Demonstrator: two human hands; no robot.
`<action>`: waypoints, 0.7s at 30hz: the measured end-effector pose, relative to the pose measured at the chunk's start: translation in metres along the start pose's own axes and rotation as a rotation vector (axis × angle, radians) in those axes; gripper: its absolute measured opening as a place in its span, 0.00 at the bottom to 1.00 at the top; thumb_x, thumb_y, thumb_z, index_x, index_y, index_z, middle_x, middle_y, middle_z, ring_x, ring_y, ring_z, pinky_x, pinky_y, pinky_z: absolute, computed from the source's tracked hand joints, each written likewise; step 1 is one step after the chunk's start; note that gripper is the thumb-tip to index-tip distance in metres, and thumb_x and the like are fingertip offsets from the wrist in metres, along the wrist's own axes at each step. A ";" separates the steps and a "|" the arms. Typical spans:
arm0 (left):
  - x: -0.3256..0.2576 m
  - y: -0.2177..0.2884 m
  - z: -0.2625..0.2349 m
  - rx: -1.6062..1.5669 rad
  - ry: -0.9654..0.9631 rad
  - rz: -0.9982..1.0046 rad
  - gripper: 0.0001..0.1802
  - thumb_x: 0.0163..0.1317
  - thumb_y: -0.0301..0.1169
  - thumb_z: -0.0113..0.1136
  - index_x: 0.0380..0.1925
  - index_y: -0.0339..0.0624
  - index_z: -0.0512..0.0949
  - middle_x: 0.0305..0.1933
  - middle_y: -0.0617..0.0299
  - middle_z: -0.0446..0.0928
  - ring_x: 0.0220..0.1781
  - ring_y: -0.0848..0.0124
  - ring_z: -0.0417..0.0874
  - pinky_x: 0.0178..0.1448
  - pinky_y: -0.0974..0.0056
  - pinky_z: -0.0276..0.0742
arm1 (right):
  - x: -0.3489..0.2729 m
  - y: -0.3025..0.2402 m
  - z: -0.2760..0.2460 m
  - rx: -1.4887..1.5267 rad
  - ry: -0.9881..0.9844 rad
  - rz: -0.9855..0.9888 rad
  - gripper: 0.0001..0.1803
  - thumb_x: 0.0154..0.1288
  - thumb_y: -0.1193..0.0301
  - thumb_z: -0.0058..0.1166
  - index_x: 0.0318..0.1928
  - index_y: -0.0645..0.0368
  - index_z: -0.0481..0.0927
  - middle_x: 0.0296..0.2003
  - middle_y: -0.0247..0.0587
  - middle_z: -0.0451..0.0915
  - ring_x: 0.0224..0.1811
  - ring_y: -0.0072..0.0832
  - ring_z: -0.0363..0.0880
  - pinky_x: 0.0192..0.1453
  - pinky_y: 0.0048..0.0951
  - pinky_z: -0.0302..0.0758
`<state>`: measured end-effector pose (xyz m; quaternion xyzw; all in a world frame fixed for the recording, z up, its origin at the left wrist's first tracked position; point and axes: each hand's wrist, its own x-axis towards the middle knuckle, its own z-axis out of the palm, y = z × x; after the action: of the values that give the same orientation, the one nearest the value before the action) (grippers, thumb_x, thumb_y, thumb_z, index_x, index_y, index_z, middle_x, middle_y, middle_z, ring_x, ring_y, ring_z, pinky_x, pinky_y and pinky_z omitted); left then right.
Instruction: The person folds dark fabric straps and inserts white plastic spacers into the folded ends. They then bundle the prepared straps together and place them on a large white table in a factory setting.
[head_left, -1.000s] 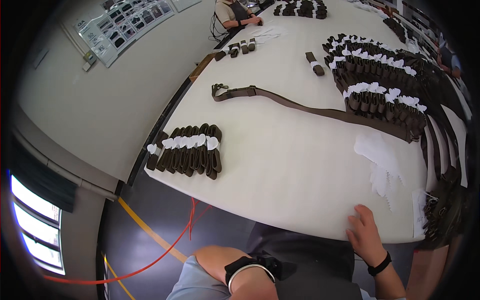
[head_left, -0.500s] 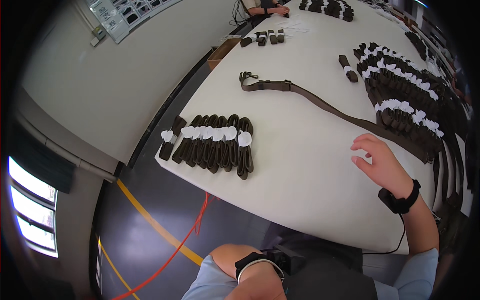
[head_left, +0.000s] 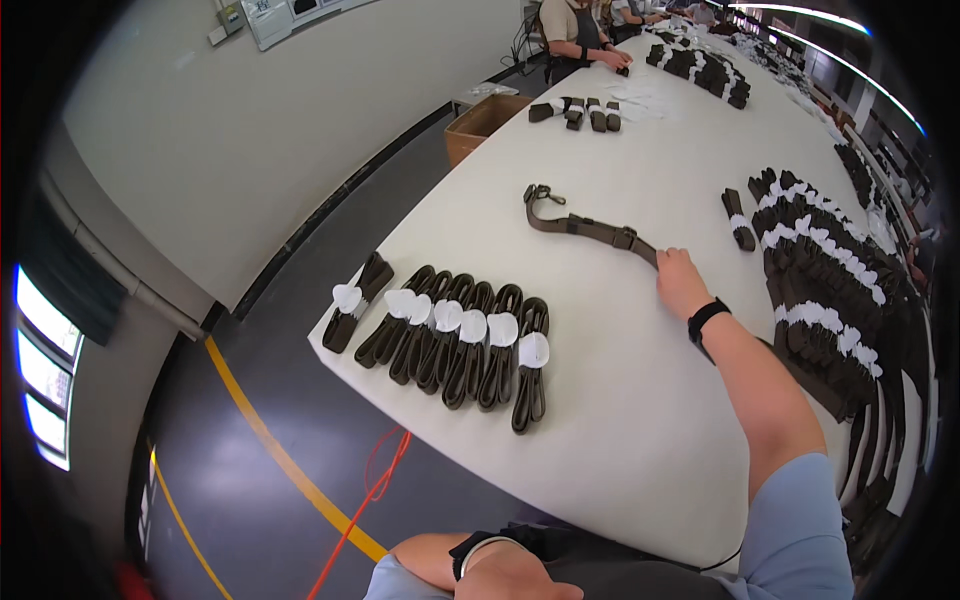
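Note:
A dark olive webbing strap [head_left: 590,229] lies unrolled across the white table, with a metal hook at its far end and a buckle partway along. My right hand [head_left: 684,283] has its fingers closed round the strap just past the buckle; the strap runs on behind my forearm toward the right-hand piles. Low in the picture, my left hand [head_left: 512,578] is held near my body, its fingers mostly cut off by the lower edge. To the left, a row of folded straps [head_left: 465,350] with white round-ended bands lies at the table corner, one folded strap [head_left: 358,300] slightly apart.
Large piles of banded straps [head_left: 815,270] cover the table's right side, beside a single folded strap [head_left: 738,220]. Farther back are several small bundles [head_left: 577,112] and a cardboard box [head_left: 480,125] beside the table. A person [head_left: 575,35] works at the far left. An orange cord [head_left: 362,510] hangs to the floor.
My right hand has moved left and forward from above the table onto the strap and closed on it. The view has shifted, showing more of the table's far end.

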<state>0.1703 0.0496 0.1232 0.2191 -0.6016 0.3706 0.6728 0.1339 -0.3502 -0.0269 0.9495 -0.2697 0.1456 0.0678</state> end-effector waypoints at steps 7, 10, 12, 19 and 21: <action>0.001 -0.010 -0.026 -0.168 -0.374 -0.299 0.13 0.54 0.29 0.69 0.38 0.42 0.78 0.35 0.59 0.80 0.35 0.65 0.81 0.34 0.66 0.81 | 0.008 -0.016 -0.010 0.016 -0.216 0.185 0.06 0.56 0.72 0.56 0.32 0.63 0.80 0.31 0.53 0.82 0.35 0.47 0.83 0.42 0.43 0.80; 0.000 -0.011 -0.022 -0.191 -0.477 -0.383 0.17 0.50 0.25 0.70 0.40 0.40 0.77 0.35 0.58 0.79 0.35 0.63 0.81 0.33 0.64 0.80 | 0.022 0.008 -0.059 0.391 0.006 0.377 0.08 0.55 0.73 0.56 0.31 0.67 0.76 0.31 0.59 0.81 0.36 0.53 0.81 0.44 0.46 0.78; -0.002 -0.009 -0.014 -0.188 -0.460 -0.437 0.17 0.50 0.24 0.70 0.40 0.39 0.77 0.34 0.58 0.79 0.33 0.62 0.82 0.32 0.64 0.79 | 0.033 0.034 -0.100 0.436 0.188 0.413 0.09 0.57 0.72 0.56 0.31 0.67 0.75 0.29 0.59 0.80 0.35 0.55 0.81 0.42 0.46 0.77; -0.002 0.014 0.021 -0.244 -0.500 -0.506 0.11 0.51 0.21 0.68 0.34 0.36 0.78 0.28 0.54 0.79 0.26 0.59 0.81 0.30 0.62 0.78 | 0.010 0.094 -0.301 -0.093 0.415 0.226 0.27 0.57 0.47 0.62 0.27 0.62 0.77 0.23 0.49 0.79 0.30 0.49 0.80 0.34 0.44 0.75; -0.002 0.024 0.032 -0.283 -0.504 -0.520 0.10 0.51 0.20 0.67 0.34 0.35 0.78 0.26 0.54 0.78 0.26 0.58 0.80 0.30 0.61 0.77 | -0.021 0.098 -0.364 -0.313 0.395 0.228 0.31 0.57 0.42 0.60 0.24 0.62 0.78 0.21 0.49 0.78 0.29 0.48 0.79 0.33 0.44 0.74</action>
<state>0.1315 0.0401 0.1231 0.3536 -0.7175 0.0357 0.5990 -0.0224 -0.3470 0.3167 0.8442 -0.3754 0.2914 0.2481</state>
